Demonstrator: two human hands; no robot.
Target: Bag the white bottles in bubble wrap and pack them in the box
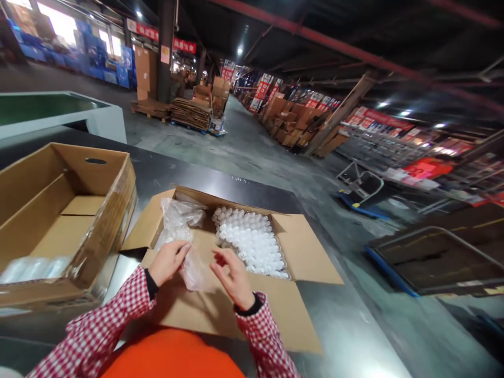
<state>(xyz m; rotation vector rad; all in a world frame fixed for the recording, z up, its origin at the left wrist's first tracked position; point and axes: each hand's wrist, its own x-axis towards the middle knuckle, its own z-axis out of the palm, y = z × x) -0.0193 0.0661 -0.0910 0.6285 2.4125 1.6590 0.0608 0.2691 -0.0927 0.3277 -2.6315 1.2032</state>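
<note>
Spanning the backgd., a grey whse. floor (189, 157) runs off past stacked cardboard. Nearer sits the worktable (342, 325), smooth dark metal w/ a bright sheen. On it, L side, is the bigger ctn. (108, 239): deep, rect., brown corrugated, shiny tape on its edges, an oval handhold in the far wall, clear-wrapped pcs. (35, 269) at the near end.

Beside it, ctr., is the open ctn. (309, 247), matte brown, flaps folded out flat-ish. In its R part, a block of white round-topped pcs. (252, 236) stands in tight rows, smooth & glossy; bottles or caps, can't tell. L part has crumpled clear film (179, 220), thin, wrinkly, catching light, w/ a loose length hanging toward the near flap.

Step in hand, as judged: handling the film at the open ctn. L hand (167, 262) is nearly closed, thumb & index together, apparently pinching film at its edge. R hand (234, 278) is approx. half open, fingers curled, thumb apart, nothing visible in it; it's over the near side of the ctn., just beside the white rows. Any next move w/ the film calls for a light two-sided grip, since it's slippery & floppy, and for keeping knuckles off the rows.
</note>
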